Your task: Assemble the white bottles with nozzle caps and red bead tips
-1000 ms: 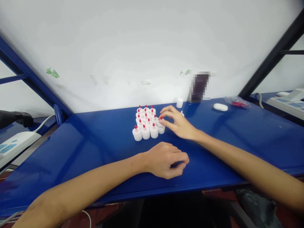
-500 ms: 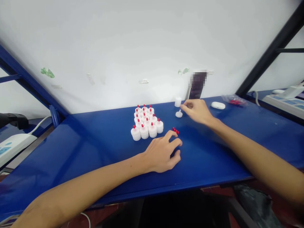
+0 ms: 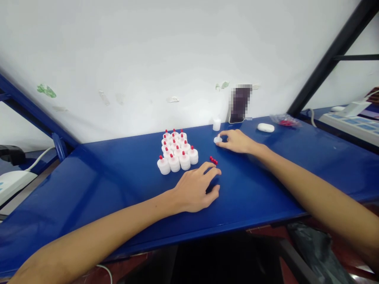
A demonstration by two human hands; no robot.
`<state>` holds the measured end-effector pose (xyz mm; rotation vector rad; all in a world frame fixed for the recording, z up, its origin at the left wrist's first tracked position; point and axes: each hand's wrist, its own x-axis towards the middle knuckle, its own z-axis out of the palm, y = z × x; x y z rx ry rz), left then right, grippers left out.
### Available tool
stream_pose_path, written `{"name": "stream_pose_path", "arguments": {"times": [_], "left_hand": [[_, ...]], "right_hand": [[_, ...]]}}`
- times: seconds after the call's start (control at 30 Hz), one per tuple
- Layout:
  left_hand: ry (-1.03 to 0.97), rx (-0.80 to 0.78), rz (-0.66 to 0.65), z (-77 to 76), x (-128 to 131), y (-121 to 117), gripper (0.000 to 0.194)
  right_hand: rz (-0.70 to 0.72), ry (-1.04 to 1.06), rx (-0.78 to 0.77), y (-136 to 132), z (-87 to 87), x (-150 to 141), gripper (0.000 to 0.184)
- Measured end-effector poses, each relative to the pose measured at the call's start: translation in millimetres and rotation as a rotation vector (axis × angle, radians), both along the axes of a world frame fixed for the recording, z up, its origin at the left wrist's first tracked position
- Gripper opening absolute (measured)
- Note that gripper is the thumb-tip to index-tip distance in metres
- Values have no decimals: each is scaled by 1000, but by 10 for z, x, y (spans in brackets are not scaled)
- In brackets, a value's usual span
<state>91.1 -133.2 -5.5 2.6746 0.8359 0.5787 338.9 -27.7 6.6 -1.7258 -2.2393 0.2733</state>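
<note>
My right hand (image 3: 235, 141) has its thumb and forefinger closed around a small white nozzle cap (image 3: 217, 140), low over the blue table. Just behind it stands a white bottle body (image 3: 216, 125) without a red tip. My left hand (image 3: 196, 188) rests on the table with fingers apart and bent, holding nothing. Several small red caps (image 3: 213, 160) lie close to its fingertips. To the left, several white bottles (image 3: 174, 163) with red tips stand upright in tight rows.
A dark phone (image 3: 240, 104) leans on the wall at the back. Right of it lie a white case (image 3: 265, 127) and a clear bag (image 3: 286, 120) with red pieces inside. Power strips (image 3: 16, 183) sit beyond both ends of the blue table (image 3: 118, 173).
My right hand has lowered from beside the bottle body to the nozzle cap and taken hold of it. My left hand keeps its pose. The whole view has shifted slightly.
</note>
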Motion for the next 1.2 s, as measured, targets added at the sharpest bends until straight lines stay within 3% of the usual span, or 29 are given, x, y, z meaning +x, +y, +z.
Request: {"name": "stream_pose_path", "arguments": {"times": [0.2,0.33,0.5,0.6,0.9,1.2], "left_hand": [[-259,-148,8,-96,-16,174,17],[-371,-262,32,-58,-9,167,13],[-843,-282,66,43,14,124,4],[-983,-246,68,69,12,139,3],[-971,-158,30,40,-7,139,7],[-946,-123,6,-5,-21,165,9]], "right_hand": [[49,103,136,-64,59,-50,30],[285,247,222,-194,117,-175,25],[490,239,385,-421,172,-404,28],[598,212,425,-523,192,-478,23],[769,180,388,-575,167,-511,13],[795,158,443,-608,172,-561,13]]}}
